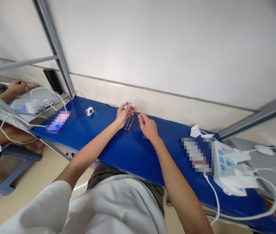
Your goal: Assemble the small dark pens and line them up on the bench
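Observation:
My left hand (123, 115) is raised over the far side of the blue table (118, 152), its fingers pinched on a small dark strip (129, 105). From the right, my right hand (149, 126) grips a thin stick-like tool (137, 113) with a red part. Its end reaches the strip at my left fingers; whether they touch I cannot tell. Below and between the hands, dark grey strips (129, 124) lie side by side on the table. Several small dark pieces (145, 137) lie partly hidden under my right hand.
A small white device (89, 111) and a blurred phone (58, 122) are on the left. On the right stand a white power strip (228, 167) with cables, crumpled tissue (196, 130) and another blurred phone (196, 156). Another person's hand (17, 86) works at the neighbouring desk. Metal posts (55, 48) frame the table.

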Tool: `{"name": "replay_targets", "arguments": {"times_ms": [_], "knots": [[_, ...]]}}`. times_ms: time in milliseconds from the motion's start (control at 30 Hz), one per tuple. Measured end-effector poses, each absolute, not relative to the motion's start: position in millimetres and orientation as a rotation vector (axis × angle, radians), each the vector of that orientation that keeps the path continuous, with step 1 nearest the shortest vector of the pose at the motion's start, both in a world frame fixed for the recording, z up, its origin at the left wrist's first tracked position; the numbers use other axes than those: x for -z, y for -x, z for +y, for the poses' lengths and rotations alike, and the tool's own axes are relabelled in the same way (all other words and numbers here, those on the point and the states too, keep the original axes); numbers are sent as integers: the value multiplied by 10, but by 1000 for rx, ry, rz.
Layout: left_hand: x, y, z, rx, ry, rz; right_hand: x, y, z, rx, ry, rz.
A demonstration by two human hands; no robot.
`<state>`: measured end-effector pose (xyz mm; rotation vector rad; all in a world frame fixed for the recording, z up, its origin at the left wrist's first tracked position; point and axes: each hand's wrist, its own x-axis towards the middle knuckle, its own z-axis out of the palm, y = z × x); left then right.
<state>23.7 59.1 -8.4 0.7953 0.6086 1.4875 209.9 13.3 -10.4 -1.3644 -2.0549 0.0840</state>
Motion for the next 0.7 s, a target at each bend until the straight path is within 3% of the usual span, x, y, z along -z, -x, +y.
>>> {"name": "replay_targets", "arguments": {"times_ms": [700], "knots": [[152,-353,520,-1354,-964,564,174,-2097,171,-103,1368,-1980]]}}
